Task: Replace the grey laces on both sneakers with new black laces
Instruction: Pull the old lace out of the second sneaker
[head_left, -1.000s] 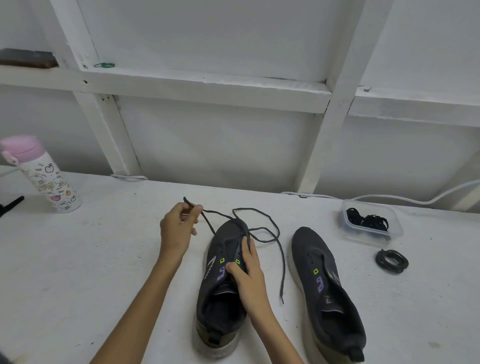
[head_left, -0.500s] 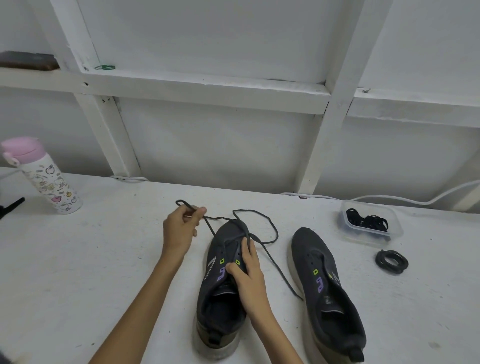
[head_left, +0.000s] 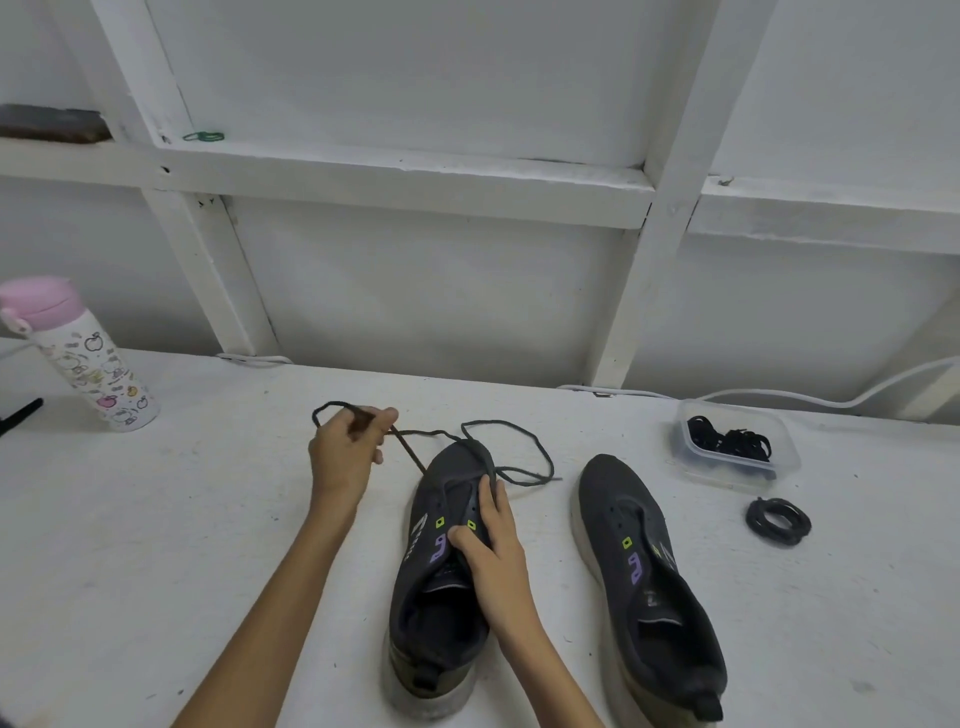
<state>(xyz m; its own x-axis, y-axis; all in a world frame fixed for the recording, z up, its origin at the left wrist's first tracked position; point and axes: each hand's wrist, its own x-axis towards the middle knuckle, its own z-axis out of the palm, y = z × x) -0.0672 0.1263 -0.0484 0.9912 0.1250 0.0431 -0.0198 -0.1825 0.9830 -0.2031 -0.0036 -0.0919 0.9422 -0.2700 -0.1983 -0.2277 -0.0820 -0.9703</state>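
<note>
The task looks to be near the end of its first half, with the unlacing almost finished and no new lacing started. The left sneaker (head_left: 441, 587), a dark grey mesh trainer with a pale sole, lies toe-away on the white painted table (head_left: 156, 545). Its upper eyelets show bare, and the thin grey lace (head_left: 409, 449) passes only through the holes nearest the toe. From there one strand runs up to the left hand (head_left: 345, 449), which pinches it between thumb and curled fingers just beside the toe, while the other strand lies in a loose loop on the table to the right of the toe. The right hand (head_left: 493, 545) holds the left sneaker down, fingers laid along the eyelet strip and thumb tucked in at the tongue, gripping that edge. The right sneaker (head_left: 649, 582), a matching dark grey trainer, lies apart on the right, and no lace shows in its eyelets, so it seems already stripped. The new black laces (head_left: 727, 444) sit bundled in a clear plastic tub (head_left: 685, 467) near the wall, and a coiled black lace (head_left: 778, 521) lies on the table in front of it, untouched. What is left, by this reading, is freeing the last eyelets and then threading black laces into both sneakers.
</note>
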